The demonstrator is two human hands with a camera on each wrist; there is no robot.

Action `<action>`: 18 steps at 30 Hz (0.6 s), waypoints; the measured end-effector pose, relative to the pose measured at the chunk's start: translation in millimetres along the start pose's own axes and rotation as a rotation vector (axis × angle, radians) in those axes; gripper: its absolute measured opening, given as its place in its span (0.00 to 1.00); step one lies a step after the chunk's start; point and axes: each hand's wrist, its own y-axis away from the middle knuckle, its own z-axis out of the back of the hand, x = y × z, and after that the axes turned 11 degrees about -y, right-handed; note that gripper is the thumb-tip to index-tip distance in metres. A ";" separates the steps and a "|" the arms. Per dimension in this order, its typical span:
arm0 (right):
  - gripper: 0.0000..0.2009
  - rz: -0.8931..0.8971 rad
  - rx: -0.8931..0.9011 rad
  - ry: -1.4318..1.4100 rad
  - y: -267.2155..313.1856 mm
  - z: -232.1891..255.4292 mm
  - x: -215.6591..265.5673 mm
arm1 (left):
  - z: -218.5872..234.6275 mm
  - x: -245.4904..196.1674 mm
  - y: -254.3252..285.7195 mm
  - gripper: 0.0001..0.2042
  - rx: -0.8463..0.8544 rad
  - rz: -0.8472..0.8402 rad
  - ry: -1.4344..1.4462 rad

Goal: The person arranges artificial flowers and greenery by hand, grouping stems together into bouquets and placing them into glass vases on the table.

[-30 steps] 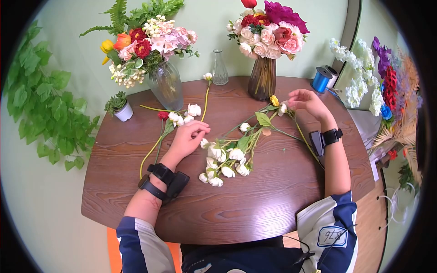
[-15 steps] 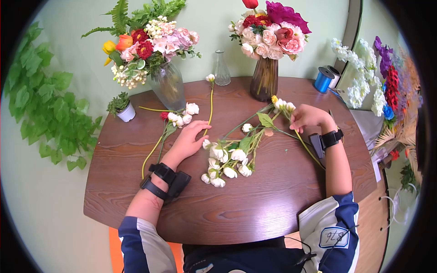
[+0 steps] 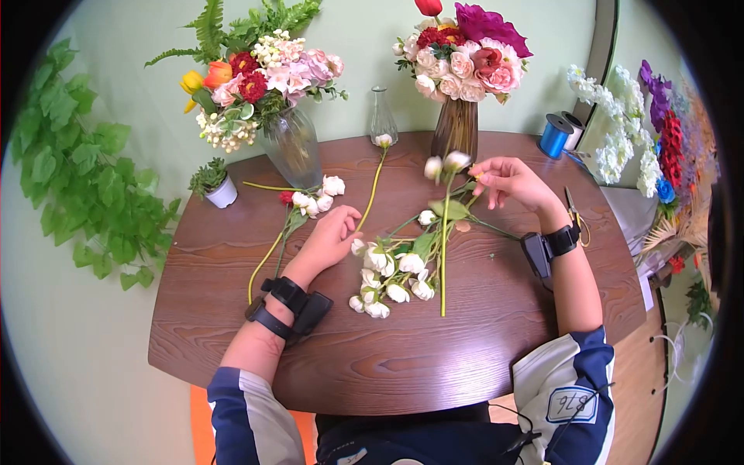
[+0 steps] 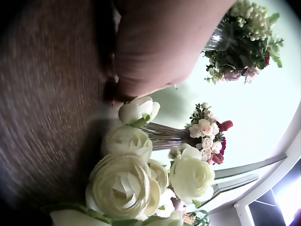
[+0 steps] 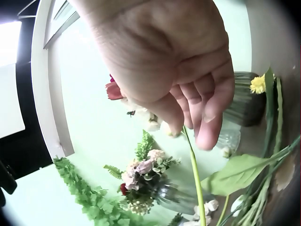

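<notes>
My right hand point(image 3: 508, 184) pinches a white ranunculus stem between thumb and fingertips, near its two blooms point(image 3: 457, 160). The yellow-green stem point(image 5: 194, 169) hangs down, crossing in front of the other flowers in the head view. My left hand point(image 3: 329, 236) lies low over the table, fingers bent at the lower end of a single-bud white flower point(image 3: 384, 141), whose stem slants away to the back right. A pile of white ranunculus point(image 3: 387, 275) lies between the hands. In the left wrist view, the left fingers are mostly hidden behind the hand.
A glass vase point(image 3: 291, 143) and a brown vase point(image 3: 456, 128) hold bouquets at the back, with a small clear vase point(image 3: 380, 116) between them. White and red flowers point(image 3: 308, 201) lie left. Scissors point(image 3: 573, 209) and a blue spool point(image 3: 556, 138) are at right.
The right hand has taken up a white ranunculus stem from the right and brought it leftward over the pile. The single bud at the left hand has swung right, towards the small clear vase.
</notes>
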 end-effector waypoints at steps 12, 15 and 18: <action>0.09 -0.289 -0.128 0.266 -11.4 19.3 -44.6 | 4.0 4.8 1.8 0.05 0.075 0.124 -0.194; 0.10 -0.301 -0.124 0.248 -12.0 24.8 -47.2 | 1.8 11.4 3.9 0.04 0.181 0.033 -0.147; 0.11 -0.349 0.023 0.220 -5.8 33.9 -44.8 | 10.9 -4.2 3.4 0.05 0.262 0.042 -0.113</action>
